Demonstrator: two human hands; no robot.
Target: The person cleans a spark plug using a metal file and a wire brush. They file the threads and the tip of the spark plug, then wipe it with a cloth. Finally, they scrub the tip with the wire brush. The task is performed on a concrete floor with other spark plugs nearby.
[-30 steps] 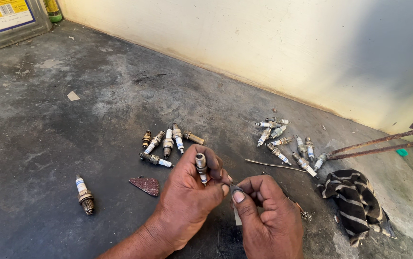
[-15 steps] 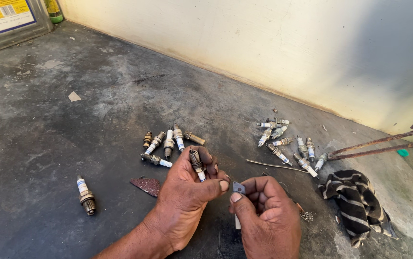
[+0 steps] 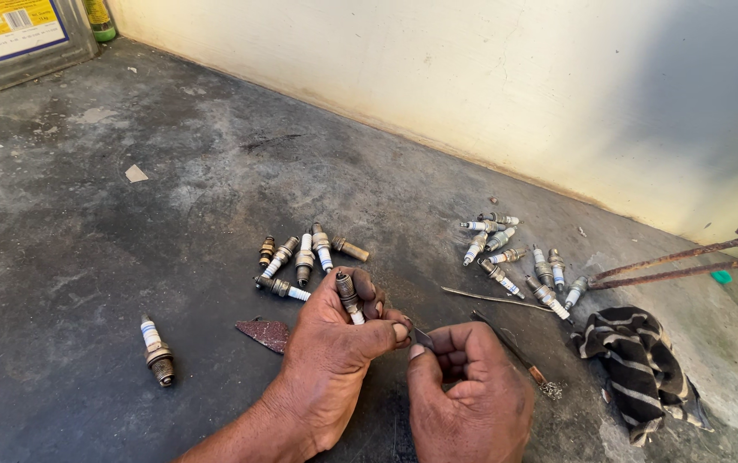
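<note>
While the floor (image 3: 86, 283) is dusty and grey, two hands are seen closest, low in the middle. A spark plug (image 3: 348, 296) is held up by the left hand (image 3: 334, 360), with the fingers curled tight round its white part and the dark metal tip poking out on top. A small thin grey piece (image 3: 423, 338) is pinched between thumb and finger of the right hand (image 3: 472, 403), whose other fingers are folded shut. It is held just beside the left thumb. What the piece is cannot be told.

The plug is judged to be small, hard and a bit heavy for its size. It will not bend. Its white part is thought to crack if dropped, so it is best gripped round the metal middle, where it is not slippery.

One lone plug (image 3: 156, 351) is seen lying to the left, well apart. One reddish scrap (image 3: 264, 333) lies near the left hand. One thin brush (image 3: 515, 356) lies near the right hand, and one striped cloth (image 3: 643, 360) is crumpled further right.

Further off, a first group (image 3: 304, 257) of six plugs is counted. A second group (image 3: 515, 253) of about nine is counted to the right, with one long thin wire (image 3: 493, 297) in front of it. Two rusty rods (image 3: 686, 261) are seen by the pale wall (image 3: 472, 86).
</note>
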